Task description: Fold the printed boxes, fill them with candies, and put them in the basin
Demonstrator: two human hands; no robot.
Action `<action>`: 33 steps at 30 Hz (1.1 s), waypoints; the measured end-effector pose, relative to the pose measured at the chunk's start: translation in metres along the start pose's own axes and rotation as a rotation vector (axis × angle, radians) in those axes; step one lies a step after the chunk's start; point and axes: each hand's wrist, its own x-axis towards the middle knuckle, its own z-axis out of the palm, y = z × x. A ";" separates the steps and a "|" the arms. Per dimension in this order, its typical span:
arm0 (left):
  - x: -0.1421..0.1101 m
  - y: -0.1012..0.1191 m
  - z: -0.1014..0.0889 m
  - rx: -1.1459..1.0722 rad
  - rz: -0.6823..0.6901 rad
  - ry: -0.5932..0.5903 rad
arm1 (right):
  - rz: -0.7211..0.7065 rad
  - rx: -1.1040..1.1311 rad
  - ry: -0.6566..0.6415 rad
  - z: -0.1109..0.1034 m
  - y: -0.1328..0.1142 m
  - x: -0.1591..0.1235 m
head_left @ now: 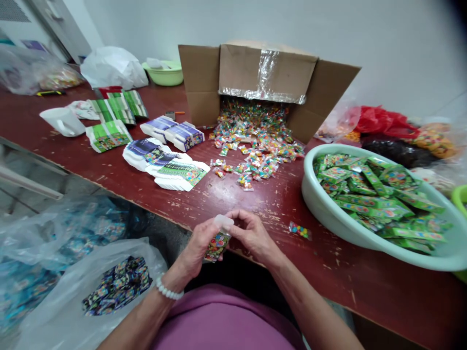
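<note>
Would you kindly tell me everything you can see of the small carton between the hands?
The small carton looks like card, its printed face green with colourful round designs, a whitish flap at the top. It is held tilted near the front edge of the red table. The left hand grips its side; the right hand has its thumb at the flap. Its far side and any contents are hidden.

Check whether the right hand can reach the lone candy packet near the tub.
Likely yes: only bare table separates the right hand from the packet, though that hand is occupied at the carton.
</note>
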 end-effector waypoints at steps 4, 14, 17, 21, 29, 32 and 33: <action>0.002 0.001 0.001 -0.165 -0.118 -0.083 | -0.341 -0.351 0.089 -0.005 -0.006 -0.004; 0.000 -0.005 0.009 -0.066 -0.048 0.052 | -0.113 -0.261 0.030 -0.003 -0.003 -0.005; -0.002 -0.005 0.009 0.015 -0.059 0.016 | -0.030 -0.134 -0.018 -0.002 -0.005 -0.004; 0.000 -0.008 0.006 -0.043 -0.113 0.077 | -0.156 -0.326 -0.068 -0.003 -0.014 -0.009; 0.011 -0.013 0.011 -0.455 -0.026 0.105 | -0.626 -0.890 0.122 0.020 0.022 -0.024; 0.009 -0.010 0.018 -0.316 0.016 0.083 | -0.679 -1.113 0.212 0.018 0.019 -0.021; 0.010 -0.007 0.018 -0.221 0.026 0.058 | -0.708 -1.157 0.235 0.011 0.013 -0.021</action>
